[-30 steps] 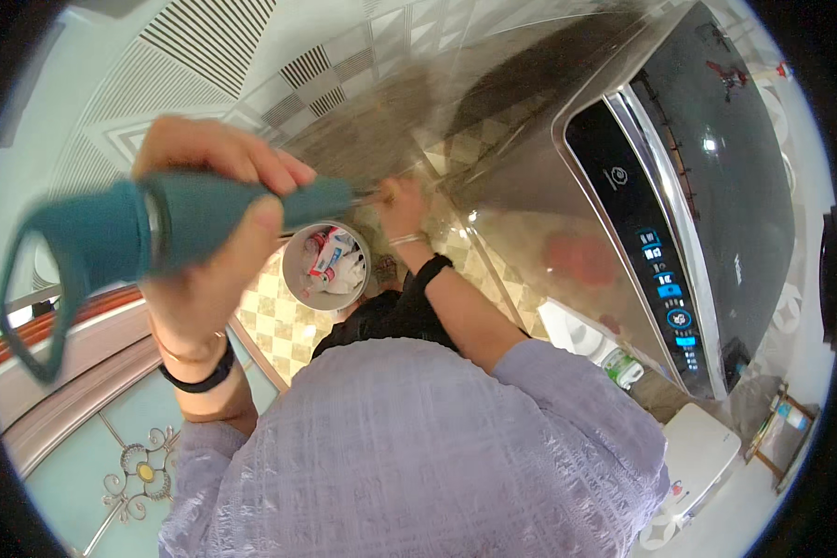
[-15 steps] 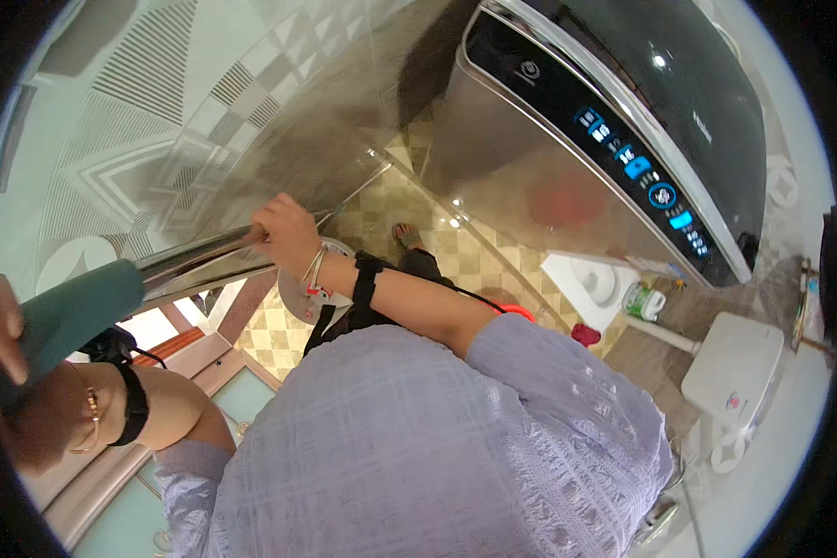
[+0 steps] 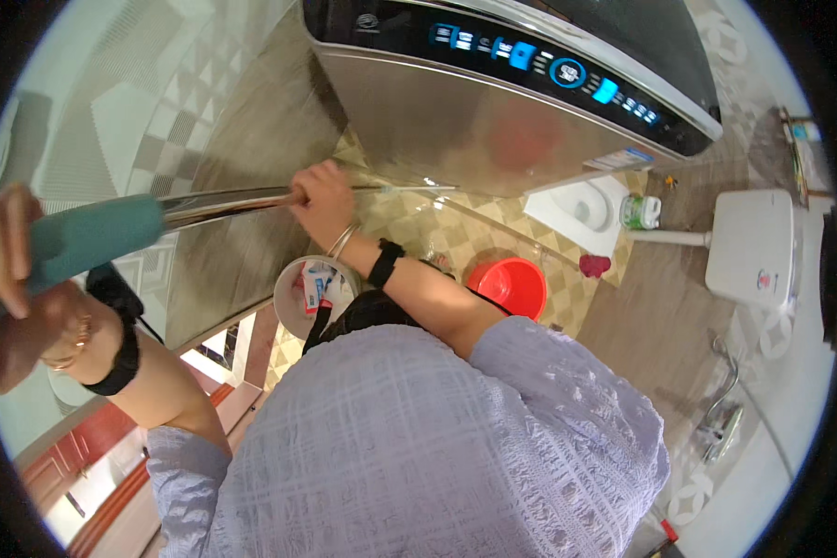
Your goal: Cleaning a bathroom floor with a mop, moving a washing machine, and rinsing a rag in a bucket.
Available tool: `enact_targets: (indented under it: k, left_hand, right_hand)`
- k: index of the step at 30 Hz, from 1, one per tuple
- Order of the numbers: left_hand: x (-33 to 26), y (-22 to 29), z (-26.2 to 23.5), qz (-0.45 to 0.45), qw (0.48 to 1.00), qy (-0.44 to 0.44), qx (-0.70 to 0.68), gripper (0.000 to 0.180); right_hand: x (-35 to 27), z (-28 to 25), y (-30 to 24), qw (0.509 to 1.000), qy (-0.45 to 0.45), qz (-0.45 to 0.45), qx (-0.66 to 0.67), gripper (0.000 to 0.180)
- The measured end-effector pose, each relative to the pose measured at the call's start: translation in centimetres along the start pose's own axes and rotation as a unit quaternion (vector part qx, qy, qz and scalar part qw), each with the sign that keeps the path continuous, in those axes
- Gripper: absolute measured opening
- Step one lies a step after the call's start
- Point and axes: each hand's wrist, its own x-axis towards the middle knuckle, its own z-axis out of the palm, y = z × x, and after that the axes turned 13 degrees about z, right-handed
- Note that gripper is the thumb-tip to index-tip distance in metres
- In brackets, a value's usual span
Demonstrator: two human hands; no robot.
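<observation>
Teal-sleeved metal pole [image 3: 231, 206]: slanting before you toward the silver machine [image 3: 418, 121] | left hand [image 3: 42, 321]: clasping the sleeve [image 3: 102, 234] | right hand [image 3: 324, 200]: gripping farther along | you're probably steering best by keeping both hands well spaced

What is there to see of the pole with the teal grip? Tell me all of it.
The pole is long and slim, with a shiny, metal-looking shaft and a thicker, matte teal grip toward its left end. It slants slightly upward to the right across the picture, in front of the wall. The left hand, blurred, is closed around the grip; the right hand grasps the shaft. Its far end, past the right hand, cannot be clearly made out.
</observation>
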Motion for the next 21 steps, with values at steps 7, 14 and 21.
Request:
enact_targets:
  k: [7,14,21]
  left_hand:
    - [-3.6,-8.8,14.1,-0.039,0.986,0.157,-0.048,0.025]
    - [-3.3,-9.0,20.4,0.001,0.999,-0.014,-0.045,0.023]
    - [-1.1,-11.2,27.2,-0.043,0.996,-0.022,-0.074,0.023]
  right_hand:
    - [-4.1,-8.8,10.8,0.982,0.118,0.035,-0.146,0.012]
    - [-7.4,-15.9,13.5,0.983,0.089,0.042,-0.157,0.008]
    - [-9.8,-21.1,16.3,0.983,0.1,0.131,-0.083,0.012]
